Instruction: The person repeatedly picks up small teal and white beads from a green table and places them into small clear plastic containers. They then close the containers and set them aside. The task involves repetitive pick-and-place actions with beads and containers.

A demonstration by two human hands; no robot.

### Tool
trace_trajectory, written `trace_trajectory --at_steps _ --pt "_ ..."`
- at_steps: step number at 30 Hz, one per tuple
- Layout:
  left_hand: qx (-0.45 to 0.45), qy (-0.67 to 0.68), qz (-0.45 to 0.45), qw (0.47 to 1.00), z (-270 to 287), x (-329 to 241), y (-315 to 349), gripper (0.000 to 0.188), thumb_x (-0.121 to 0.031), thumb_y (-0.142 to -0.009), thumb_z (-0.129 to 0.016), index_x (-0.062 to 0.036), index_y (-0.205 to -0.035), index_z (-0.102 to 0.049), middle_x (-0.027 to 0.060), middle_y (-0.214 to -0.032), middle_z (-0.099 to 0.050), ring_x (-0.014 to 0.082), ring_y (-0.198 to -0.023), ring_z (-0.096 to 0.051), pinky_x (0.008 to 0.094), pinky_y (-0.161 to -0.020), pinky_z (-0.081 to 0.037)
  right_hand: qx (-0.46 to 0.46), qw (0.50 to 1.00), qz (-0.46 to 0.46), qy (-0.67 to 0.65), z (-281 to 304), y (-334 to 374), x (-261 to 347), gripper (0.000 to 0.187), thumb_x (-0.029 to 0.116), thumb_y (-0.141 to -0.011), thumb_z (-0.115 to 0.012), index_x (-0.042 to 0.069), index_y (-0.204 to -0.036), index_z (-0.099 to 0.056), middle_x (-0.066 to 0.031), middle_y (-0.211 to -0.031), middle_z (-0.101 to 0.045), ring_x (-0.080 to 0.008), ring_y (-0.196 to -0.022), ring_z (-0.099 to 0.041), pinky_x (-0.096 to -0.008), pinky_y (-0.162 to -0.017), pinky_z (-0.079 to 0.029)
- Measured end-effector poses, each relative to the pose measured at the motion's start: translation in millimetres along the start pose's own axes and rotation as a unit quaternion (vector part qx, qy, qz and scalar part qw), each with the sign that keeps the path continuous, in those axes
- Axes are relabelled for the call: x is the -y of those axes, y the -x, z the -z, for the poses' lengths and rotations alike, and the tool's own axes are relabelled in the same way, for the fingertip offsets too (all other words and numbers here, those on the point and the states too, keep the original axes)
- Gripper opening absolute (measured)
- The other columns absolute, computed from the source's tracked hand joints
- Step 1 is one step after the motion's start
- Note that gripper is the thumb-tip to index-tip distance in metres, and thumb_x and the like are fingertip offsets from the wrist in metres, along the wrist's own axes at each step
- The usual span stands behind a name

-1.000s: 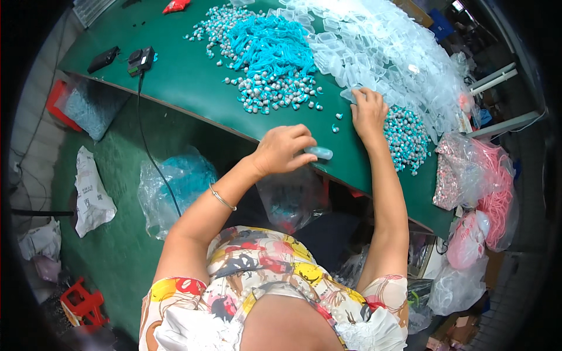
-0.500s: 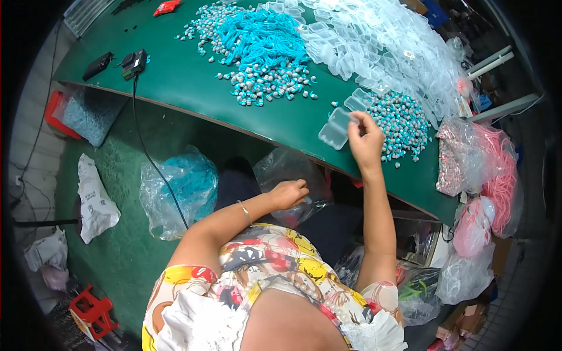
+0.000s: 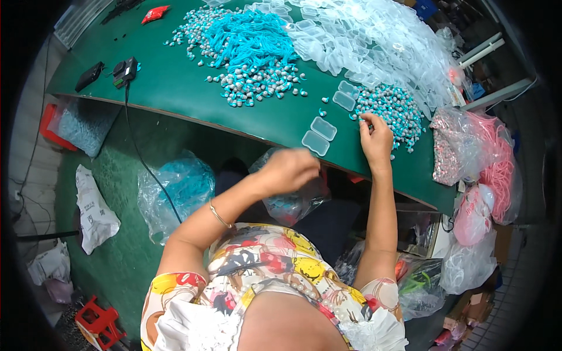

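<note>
Near the table's front edge lies an open, clear plastic case [image 3: 319,136], its two halves flat on the green top. A second open clear case [image 3: 346,95] rests beyond it, beside a pile of small grey-and-turquoise plugs [image 3: 395,111]. My right hand [image 3: 377,141] is at the near left side of this pile, thumb and forefinger pinched together at its edge; what is between them is too small to make out. My left hand [image 3: 291,169] is over the table's front edge, just below the nearer case. Motion smears its fingers, so its grip is unclear.
A large heap of clear cases [image 3: 374,41] covers the far right. Turquoise cords [image 3: 252,38] lie among more plugs at the back. A black device [image 3: 124,71] trails a cable off the table. Bags of pink cords [image 3: 494,158] hang at the right; a bag [image 3: 184,181] stands below.
My right hand has let go of the clear case, which now lies on the table, and moved to the plug pile. My left hand has risen from my lap toward the table edge.
</note>
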State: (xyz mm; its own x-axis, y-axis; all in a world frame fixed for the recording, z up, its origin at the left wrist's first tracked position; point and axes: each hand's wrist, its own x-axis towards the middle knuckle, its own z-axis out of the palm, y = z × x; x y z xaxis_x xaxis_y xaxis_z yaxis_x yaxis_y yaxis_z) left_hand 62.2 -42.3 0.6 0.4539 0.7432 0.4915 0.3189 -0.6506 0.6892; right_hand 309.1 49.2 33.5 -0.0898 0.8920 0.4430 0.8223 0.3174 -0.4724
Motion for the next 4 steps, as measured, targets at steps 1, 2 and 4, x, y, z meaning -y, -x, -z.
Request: trace_trajectory --at_steps 1,2,4 --pt "-0.062 -0.032 0.014 0.998 12 -1 -15 0.012 -0.01 -0.084 -0.071 -0.0052 -0.094 -0.068 0.0144 -0.082 -0.063 0.0335 -0.076 -0.065 0.0413 -0.066 -0.052 0.01 0.999 0.003 0.037 2 -2 -2 0.014 0.012 -0.086 -0.069 0.008 -0.099 -0.071 -0.0099 -0.087 -0.069 -0.0265 -0.08 -0.067 -0.0405 -0.071 -0.052" --pt "-0.112 -0.053 0.031 0.992 17 12 -27 0.012 -0.01 -0.084 -0.071 -0.0044 -0.095 -0.067 0.0147 -0.082 -0.063 0.0337 -0.075 -0.064 0.0413 -0.066 -0.052 0.015 0.999 0.016 0.05 2 -4 -1 0.014 0.013 -0.086 -0.07 0.008 -0.099 -0.071 -0.0104 -0.088 -0.069 -0.0264 -0.081 -0.067 -0.0419 -0.074 -0.052" --pt "-0.121 -0.101 0.105 0.982 29 22 -56 0.014 -0.014 -0.087 -0.07 -0.0037 -0.096 -0.068 0.0155 -0.084 -0.063 0.0335 -0.078 -0.065 0.0429 -0.068 -0.051 0.026 0.996 0.04 0.075 -5 -6 5 0.015 0.016 -0.086 -0.071 0.009 -0.099 -0.072 -0.0114 -0.09 -0.07 -0.0262 -0.084 -0.069 -0.0448 -0.079 -0.051"
